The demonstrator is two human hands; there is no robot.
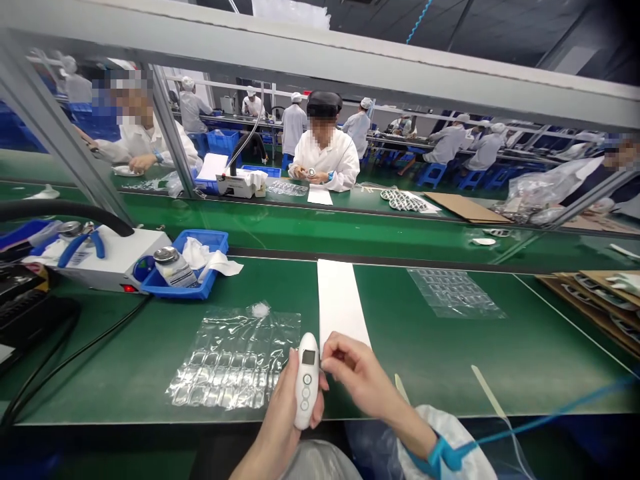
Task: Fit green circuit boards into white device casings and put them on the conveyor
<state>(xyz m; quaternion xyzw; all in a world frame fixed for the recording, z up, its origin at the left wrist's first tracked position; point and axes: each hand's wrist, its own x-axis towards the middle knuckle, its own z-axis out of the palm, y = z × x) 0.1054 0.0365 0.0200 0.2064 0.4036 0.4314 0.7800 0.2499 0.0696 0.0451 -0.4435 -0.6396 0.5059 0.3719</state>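
Note:
My left hand (283,410) is wrapped round a white handheld device (306,387), long and rounded, with a small grey screen and several round buttons facing up. The device is held upright over the table's front edge. Close to its upper right side is my right hand (357,373), thumb and forefinger pinched together. What the pinch holds, if anything, is too small to tell. Left of the device lies a clear plastic sheet (233,373) with rows of clear square pieces. A strip of white paper (343,300) lies behind my hands.
A blue tray (200,290) holds a metal-capped jar (174,265) and white wipes. Beside it stand a white box (115,263) and blue-handled pliers (83,247). Another clear sheet (455,293) lies right, near stacked cardboard (575,300). A blue cord (540,413) runs from my right wrist. Co-workers sit opposite.

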